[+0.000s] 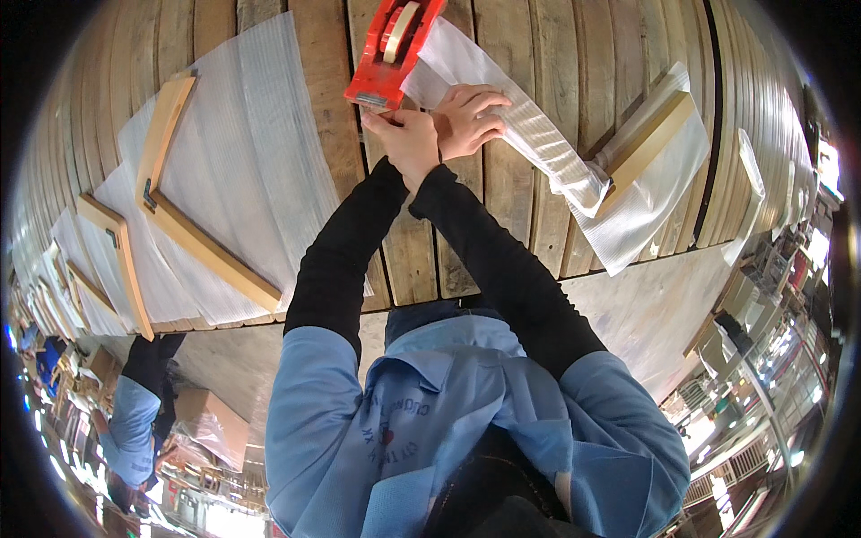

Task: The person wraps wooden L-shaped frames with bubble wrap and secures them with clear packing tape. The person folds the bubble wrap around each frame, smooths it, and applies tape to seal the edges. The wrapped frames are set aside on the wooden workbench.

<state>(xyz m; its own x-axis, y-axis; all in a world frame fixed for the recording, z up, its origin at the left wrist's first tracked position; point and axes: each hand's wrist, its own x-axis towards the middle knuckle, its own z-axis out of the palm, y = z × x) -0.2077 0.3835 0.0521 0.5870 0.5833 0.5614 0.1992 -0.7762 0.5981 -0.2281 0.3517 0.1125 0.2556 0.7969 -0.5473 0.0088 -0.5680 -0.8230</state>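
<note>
My forearms cross at the wrists. My left hand (pixel 471 118), which reaches over to the right, rests with bent, spread fingers on a strip of white foam wrap (pixel 538 134). My right hand (pixel 405 143) is at the cutter end of a red tape dispenser (pixel 393 56), its fingers pinched on what looks like the end of the clear tape. A roll of tape (pixel 399 34) sits in the dispenser. The wrap strip runs down to the right, to a wooden piece (pixel 647 142) that lies partly covered on another foam sheet (pixel 639 220).
To the left, an angled wooden frame piece (pixel 211 247) lies on a wide foam sheet (pixel 251 161). A second angled piece (pixel 126 260) and more sheets follow farther left. The slatted wooden table (pixel 413 255) carries everything. A co-worker in blue (pixel 133 421) stands at lower left.
</note>
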